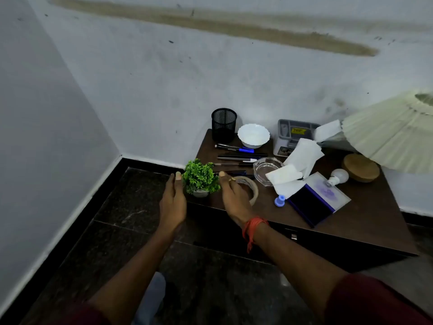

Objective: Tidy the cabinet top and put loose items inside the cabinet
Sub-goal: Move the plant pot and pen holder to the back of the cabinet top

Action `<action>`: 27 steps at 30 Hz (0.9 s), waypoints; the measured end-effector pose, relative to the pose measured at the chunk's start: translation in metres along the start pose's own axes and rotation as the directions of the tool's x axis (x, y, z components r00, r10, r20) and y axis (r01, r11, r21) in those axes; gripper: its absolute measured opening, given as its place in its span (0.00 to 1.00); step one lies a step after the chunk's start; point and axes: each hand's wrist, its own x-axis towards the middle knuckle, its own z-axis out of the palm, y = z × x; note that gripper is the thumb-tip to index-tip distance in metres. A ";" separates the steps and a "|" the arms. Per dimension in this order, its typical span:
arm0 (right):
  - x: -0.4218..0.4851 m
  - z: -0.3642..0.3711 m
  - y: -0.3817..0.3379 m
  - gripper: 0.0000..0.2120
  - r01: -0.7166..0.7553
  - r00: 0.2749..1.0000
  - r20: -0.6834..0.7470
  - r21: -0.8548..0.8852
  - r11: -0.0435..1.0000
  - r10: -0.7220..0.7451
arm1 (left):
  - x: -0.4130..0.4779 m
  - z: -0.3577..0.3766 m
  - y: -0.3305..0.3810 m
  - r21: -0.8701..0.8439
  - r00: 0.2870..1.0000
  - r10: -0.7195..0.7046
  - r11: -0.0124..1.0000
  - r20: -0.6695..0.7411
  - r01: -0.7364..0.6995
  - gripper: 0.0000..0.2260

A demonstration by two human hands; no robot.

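flanking potted plant [200,178] — left hand [172,202], right hand [234,198], palms inward, fingers [173,182] straight together, holding nothing

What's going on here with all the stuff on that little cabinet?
A person is tidying a cluttered cabinet top. The left hand and right hand are open on either side of a small potted plant at the front left corner, seemingly about to lift it; whether they touch it is unclear. Pens, a tape roll, a glass ashtray, papers and a light bulb lie loose on the top.
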 end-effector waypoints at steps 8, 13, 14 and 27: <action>0.005 0.003 -0.003 0.27 -0.046 0.997 -0.062 -0.043 0.998 0.043 | 0.002 0.009 -0.003 -0.022 0.999 -0.025 0.999 0.033 0.026 0.28; 0.008 0.008 -0.003 0.26 -0.042 0.996 -0.082 -0.070 0.997 0.036 | 0.002 0.013 -0.002 -0.045 0.999 -0.033 0.998 0.032 0.034 0.28; 0.008 0.009 -0.004 0.25 -0.046 0.996 -0.080 -0.070 0.996 0.040 | 0.001 0.013 -0.001 -0.054 0.999 -0.040 0.998 0.033 0.041 0.29; 0.003 0.016 -0.009 0.29 -0.076 0.995 -0.059 0.067 0.995 0.080 | -0.003 0.017 0.009 -0.138 0.998 -0.040 0.989 0.043 0.046 0.34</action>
